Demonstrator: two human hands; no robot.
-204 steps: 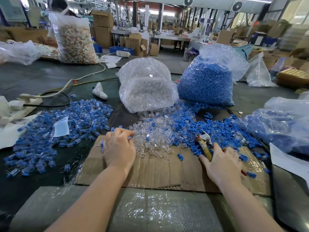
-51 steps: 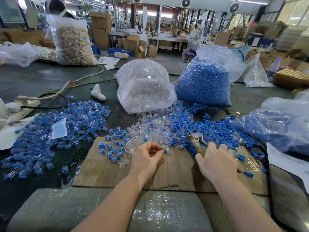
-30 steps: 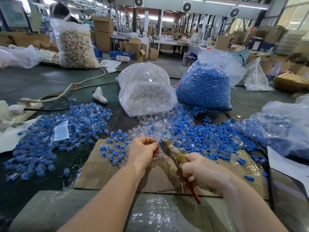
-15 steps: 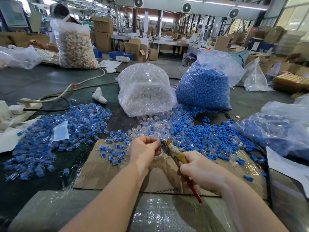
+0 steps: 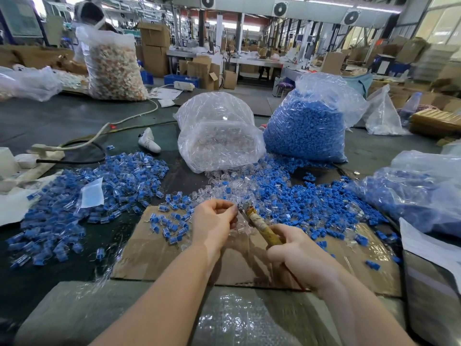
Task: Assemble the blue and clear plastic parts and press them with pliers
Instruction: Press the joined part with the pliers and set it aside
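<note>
My left hand [image 5: 214,222] hovers over the cardboard sheet [image 5: 159,255] with its fingertips pinched on a small plastic part, which the fingers mostly hide. My right hand [image 5: 301,262] grips the pliers [image 5: 259,224] by their worn yellowish handles; the jaws touch the part at my left fingertips. Loose blue parts [image 5: 321,198] and clear parts [image 5: 224,188] lie heaped just beyond my hands. Several assembled blue-and-clear pieces [image 5: 172,224] sit on the cardboard to the left.
A big pile of assembled pieces [image 5: 82,193] covers the left side. A bag of clear parts [image 5: 217,136] and a bag of blue parts [image 5: 306,126] stand behind. Another bag of blue parts [image 5: 419,191] lies right. Cables [image 5: 82,161] run at left. A person stands far left.
My right hand lifted the pliers off the blue pile and brought their jaws to my left fingertips. My left hand picked a part and raised it; both now hold nearly still.
</note>
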